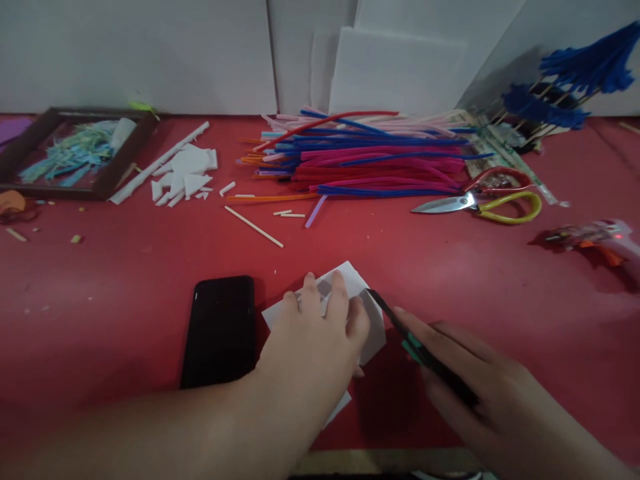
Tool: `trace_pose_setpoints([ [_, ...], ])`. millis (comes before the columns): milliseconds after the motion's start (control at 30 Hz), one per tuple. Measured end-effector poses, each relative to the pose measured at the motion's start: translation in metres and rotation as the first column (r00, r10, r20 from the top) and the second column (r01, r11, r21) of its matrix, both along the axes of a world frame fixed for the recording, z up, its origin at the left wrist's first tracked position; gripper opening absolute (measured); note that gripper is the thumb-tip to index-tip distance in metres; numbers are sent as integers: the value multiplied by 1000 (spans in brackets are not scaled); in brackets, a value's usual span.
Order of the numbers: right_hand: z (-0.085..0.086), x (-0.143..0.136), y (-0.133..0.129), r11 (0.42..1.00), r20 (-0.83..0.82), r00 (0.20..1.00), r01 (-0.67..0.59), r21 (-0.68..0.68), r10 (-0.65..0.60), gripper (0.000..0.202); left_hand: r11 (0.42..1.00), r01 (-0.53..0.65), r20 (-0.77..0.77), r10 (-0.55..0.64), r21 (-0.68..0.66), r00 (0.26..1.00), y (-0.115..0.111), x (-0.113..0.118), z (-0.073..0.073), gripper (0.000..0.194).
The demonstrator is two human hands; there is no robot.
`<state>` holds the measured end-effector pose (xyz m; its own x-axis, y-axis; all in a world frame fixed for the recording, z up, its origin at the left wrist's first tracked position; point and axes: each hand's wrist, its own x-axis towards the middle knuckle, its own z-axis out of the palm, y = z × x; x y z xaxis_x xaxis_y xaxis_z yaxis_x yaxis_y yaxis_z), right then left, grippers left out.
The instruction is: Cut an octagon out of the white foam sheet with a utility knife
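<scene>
A piece of white paper (376, 323) lies on the red tabletop in front of me. My left hand (313, 333) presses down on it with the fingers spread, covering much of the sheet. In my right hand (470, 373) is a black and green utility knife (419, 350), gripped by its handle. The knife's dark tip touches the paper near its right edge. Another bit of white paper (340, 408) shows below my left wrist, and whether it belongs to the same piece I cannot tell. A black phone (220, 327) lies just left of my left hand.
Behind the paper lie bundled pipe cleaners (380, 157), scissors (480, 200) and thin wooden sticks (254, 227). Paper scraps (185, 172) and a brown frame (97, 195) sit at the back left. A glue gun (600, 240) is at the right, below blue paper umbrellas (590, 67).
</scene>
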<state>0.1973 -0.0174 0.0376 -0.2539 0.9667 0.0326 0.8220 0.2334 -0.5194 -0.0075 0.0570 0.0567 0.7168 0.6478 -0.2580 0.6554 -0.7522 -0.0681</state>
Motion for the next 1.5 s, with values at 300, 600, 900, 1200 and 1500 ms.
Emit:
trace_pose_setpoints([
  [300,-4,4,-2,998,-20,1000,15,-55,-16,56,982,188,7,-188,-5,982,2,3,5,47],
  [600,-12,3,-5,999,83,997,6,-40,-3,56,964,199,132,-224,178,966,-4,2,-8,42],
  [900,-5,12,2,990,198,971,-125,-61,135,57,938,197,169,-252,286,953,-6,1,-15,39],
  [1200,-11,11,5,986,268,950,-168,9,160,57,940,183,178,-240,287,954,-10,4,-19,38],
  [1500,-11,11,5,982,256,956,-172,83,146,55,967,152,142,-183,203,973,-11,7,-10,38],
])
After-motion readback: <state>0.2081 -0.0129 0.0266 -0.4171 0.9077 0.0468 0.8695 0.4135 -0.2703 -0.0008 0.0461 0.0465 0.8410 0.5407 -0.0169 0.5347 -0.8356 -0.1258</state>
